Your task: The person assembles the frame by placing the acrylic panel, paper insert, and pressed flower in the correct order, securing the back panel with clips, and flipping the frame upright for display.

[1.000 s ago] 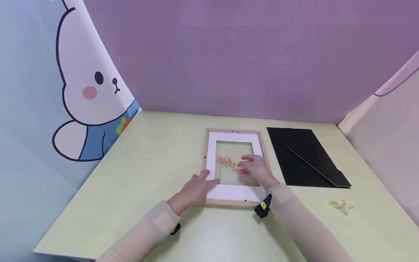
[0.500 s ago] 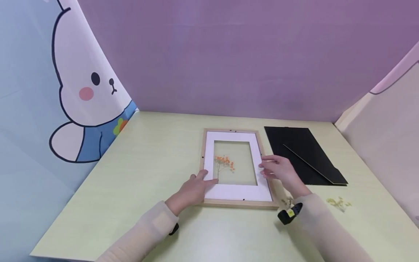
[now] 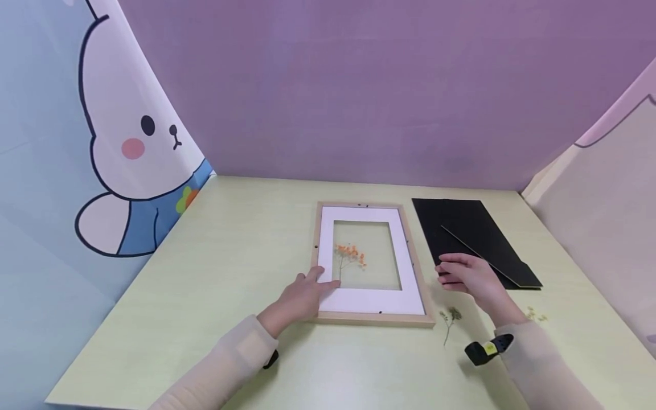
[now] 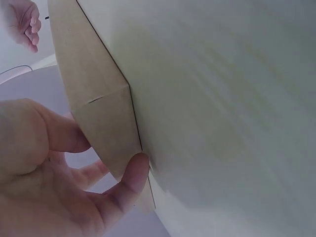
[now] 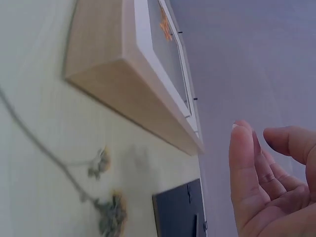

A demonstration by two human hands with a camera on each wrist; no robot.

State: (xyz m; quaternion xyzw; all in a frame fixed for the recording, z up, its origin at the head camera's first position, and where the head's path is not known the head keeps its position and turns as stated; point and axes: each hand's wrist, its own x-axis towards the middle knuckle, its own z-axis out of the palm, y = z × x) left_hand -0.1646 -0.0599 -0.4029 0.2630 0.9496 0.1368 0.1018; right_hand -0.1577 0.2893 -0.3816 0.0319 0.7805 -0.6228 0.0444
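Note:
A light wooden picture frame lies on the table with a white mat inside it. Through the mat's window shows a dried sprig with orange blooms, placed toward the left side. My left hand holds the frame's lower left edge, its thumb on the mat by the sprig's stem and other fingers at the outer side, as the left wrist view shows. Held above the table to the right, my right hand has loosely bent fingers, thumb and index apart, nothing between them. Below it lies a brownish dried sprig.
A black backing board with a slanting stand leg lies right of the frame, partly behind the right hand. A yellow dried sprig is partly hidden by the right forearm. A purple cloth wall rises behind the table.
My right hand has moved from over the frame's window out to the right, uncovering the window and the brownish sprig. My left hand stays at the frame's edge.

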